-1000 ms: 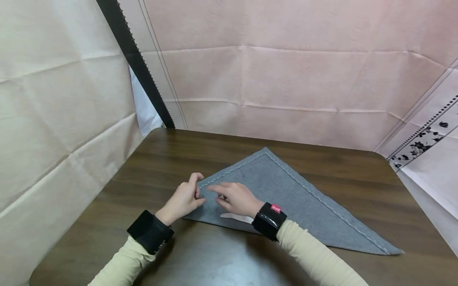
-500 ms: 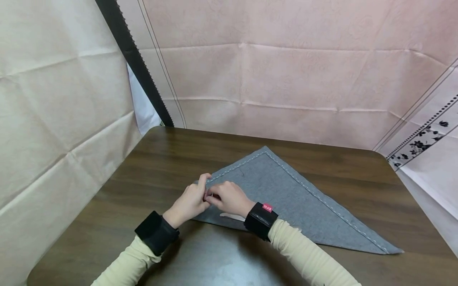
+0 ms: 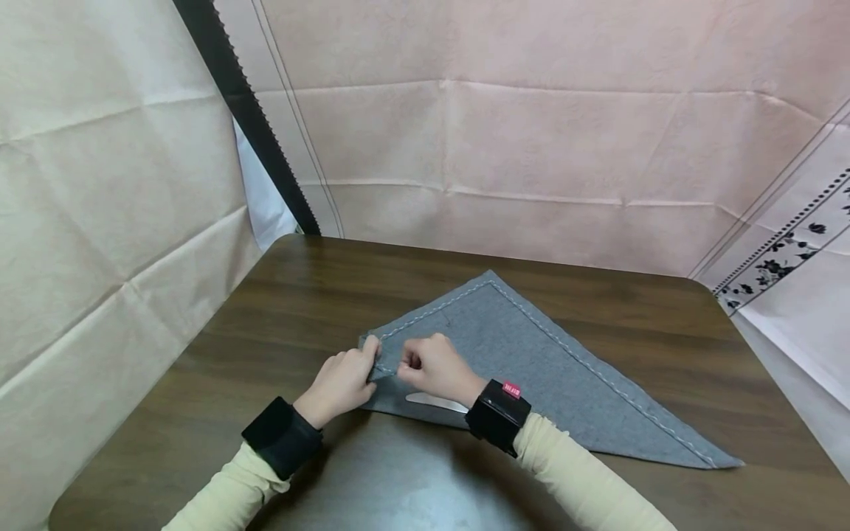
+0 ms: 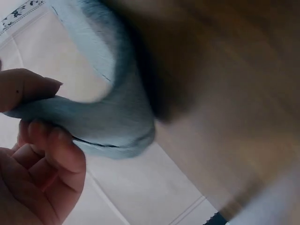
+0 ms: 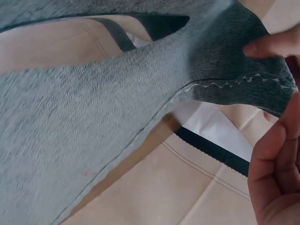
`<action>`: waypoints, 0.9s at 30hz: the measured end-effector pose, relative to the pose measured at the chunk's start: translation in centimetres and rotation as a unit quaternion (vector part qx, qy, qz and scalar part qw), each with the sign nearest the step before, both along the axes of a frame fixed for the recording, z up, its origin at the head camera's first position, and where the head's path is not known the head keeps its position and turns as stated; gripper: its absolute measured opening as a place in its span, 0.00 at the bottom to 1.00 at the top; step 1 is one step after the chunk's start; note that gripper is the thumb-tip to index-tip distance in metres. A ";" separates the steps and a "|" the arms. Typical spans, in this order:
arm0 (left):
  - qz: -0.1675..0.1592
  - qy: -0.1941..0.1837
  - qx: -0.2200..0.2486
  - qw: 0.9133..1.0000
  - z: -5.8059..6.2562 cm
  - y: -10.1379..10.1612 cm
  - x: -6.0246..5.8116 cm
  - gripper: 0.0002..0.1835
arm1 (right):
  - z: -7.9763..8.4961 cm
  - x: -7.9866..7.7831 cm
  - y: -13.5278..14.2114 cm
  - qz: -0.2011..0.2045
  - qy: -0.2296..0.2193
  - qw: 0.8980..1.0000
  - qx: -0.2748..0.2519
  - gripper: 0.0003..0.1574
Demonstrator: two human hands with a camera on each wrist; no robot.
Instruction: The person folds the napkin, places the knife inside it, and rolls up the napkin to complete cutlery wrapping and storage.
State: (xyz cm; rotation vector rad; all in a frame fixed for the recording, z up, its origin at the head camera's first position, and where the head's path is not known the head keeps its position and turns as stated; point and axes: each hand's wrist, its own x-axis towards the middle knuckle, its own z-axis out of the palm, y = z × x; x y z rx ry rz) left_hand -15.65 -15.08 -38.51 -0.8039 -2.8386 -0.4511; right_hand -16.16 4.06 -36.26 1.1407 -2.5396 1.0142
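A grey felt piece (image 3: 518, 369), triangular from above and edged with pale running stitches, covers the middle of the table. Its left corner is pinched by my left hand (image 3: 339, 383); in the left wrist view that thumb (image 4: 28, 89) presses on one face and curled fingers (image 4: 54, 145) lie on the other. Just right of the corner, over the felt, my right hand (image 3: 434, 365) has thumb and fingers curled together. I cannot tell whether a needle or thread sits in its fingertips. A long slit opening (image 5: 70, 40) through the felt shows in the right wrist view.
The brown wooden table (image 3: 319, 302) has rounded corners. Pale cloth (image 3: 531, 147) hangs behind it, and more hangs at the left. A black band (image 3: 252, 110) runs down the back left, and a floral strip (image 3: 783, 251) is at the right.
My right hand moves left to meet my left hand at the felt corner, then draws back right with curled fingers. My left index finger, raised earlier, now lies lower on the corner.
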 end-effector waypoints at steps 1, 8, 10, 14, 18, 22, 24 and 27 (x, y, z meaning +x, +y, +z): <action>0.005 -0.004 -0.005 1.000 -0.1 -0.1 0.0 0.21 | 0.1 0.1 0.3 -0.003 0.000 1.000 -0.007 0.09; 0.018 -0.027 -0.016 0.999 -0.6 -0.4 -0.1 0.21 | 0.8 0.9 2.6 0.019 -0.027 0.999 -0.038 0.12; 0.020 -0.033 -0.020 0.999 -0.6 -0.3 -0.1 0.21 | 1.0 1.1 3.3 0.030 -0.022 0.999 -0.034 0.15; 0.024 -0.052 -0.025 0.998 -0.8 -0.2 0.0 0.21 | 1.2 1.5 4.8 0.034 -0.006 0.999 -0.035 0.17; 0.022 -0.079 -0.028 0.996 -1.0 0.1 0.1 0.20 | 1.3 2.0 6.3 0.027 0.010 0.998 -0.048 0.16; 0.010 -0.098 -0.034 0.995 -0.9 0.6 0.2 0.19 | 1.3 2.5 7.5 0.021 0.031 0.998 -0.058 0.16; 0.005 -0.108 -0.038 0.993 -0.8 0.9 0.3 0.19 | 1.3 2.7 8.2 0.019 0.042 0.997 -0.061 0.17; 0.001 -0.121 -0.048 0.991 -0.7 1.4 0.4 0.18 | 1.3 2.9 9.2 0.015 0.057 0.996 -0.065 0.17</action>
